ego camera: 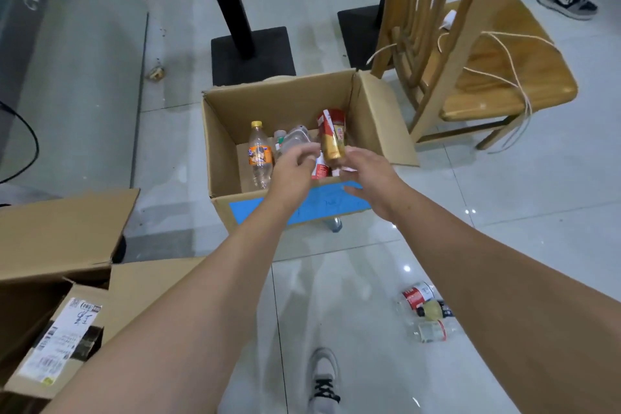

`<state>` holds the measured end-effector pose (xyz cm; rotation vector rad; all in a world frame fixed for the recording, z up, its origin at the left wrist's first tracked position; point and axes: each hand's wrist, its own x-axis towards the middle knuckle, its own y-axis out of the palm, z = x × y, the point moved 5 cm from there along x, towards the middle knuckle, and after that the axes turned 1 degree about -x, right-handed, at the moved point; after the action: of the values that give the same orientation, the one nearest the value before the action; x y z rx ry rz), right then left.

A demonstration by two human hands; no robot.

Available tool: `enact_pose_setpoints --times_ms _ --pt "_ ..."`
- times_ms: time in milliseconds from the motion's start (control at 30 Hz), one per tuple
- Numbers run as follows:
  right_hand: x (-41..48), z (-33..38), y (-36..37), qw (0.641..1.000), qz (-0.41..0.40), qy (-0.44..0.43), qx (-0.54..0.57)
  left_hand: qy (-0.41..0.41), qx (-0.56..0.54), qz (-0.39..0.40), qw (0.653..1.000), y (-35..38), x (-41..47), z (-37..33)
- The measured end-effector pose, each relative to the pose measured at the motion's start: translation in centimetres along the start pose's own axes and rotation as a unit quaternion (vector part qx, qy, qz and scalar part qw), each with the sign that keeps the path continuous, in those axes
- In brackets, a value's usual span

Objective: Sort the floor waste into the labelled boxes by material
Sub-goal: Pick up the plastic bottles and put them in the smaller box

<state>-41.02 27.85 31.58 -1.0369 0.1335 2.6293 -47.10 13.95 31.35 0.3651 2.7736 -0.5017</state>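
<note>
An open cardboard box (379, 118) with a blue label (248, 210) on its front stands on the tiled floor. Inside it lie an orange-labelled clear bottle (259, 153) and crushed clear plastic (294, 139). Over the box's near side my right hand (373, 180) pinches the lower end of a gold bottle with a red top (332, 134), which stands almost upright. My left hand (294, 168) hovers just left of it, fingers bent and apart, holding nothing. Loose bottles (425, 309) lie on the floor at the lower right.
More cardboard boxes (57, 239) sit at the lower left. A wooden chair (477, 77) with a white cord stands right of the box, with black stand bases (252, 57) behind it. A small bottle (334, 223) lies under the box's front edge. Another person's shoes (568, 2) are at the top right.
</note>
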Motion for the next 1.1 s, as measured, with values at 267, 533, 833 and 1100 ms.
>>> enact_pose_setpoints --times_ms 267,533,833,1100 --pt "-9.0 -8.8 -16.2 0.995 -0.034 -0.011 0.093 -0.106 -0.144 0.052 0.982 14.3 -11.8 0.5" --pt "-21.9 -26.7 -32.8 0.947 -0.155 0.160 0.232 -0.224 -0.118 0.041 0.967 27.7 -28.8 5.2" --pt "-19.4 -35.6 -37.2 0.926 -0.173 0.241 0.233 -0.169 0.132 0.133 0.968 36.5 -27.3 10.7" --pt "-5.6 -50.3 -33.1 0.891 -0.213 0.315 0.249 -0.044 0.402 0.281 0.870 46.5 -19.0 26.4"
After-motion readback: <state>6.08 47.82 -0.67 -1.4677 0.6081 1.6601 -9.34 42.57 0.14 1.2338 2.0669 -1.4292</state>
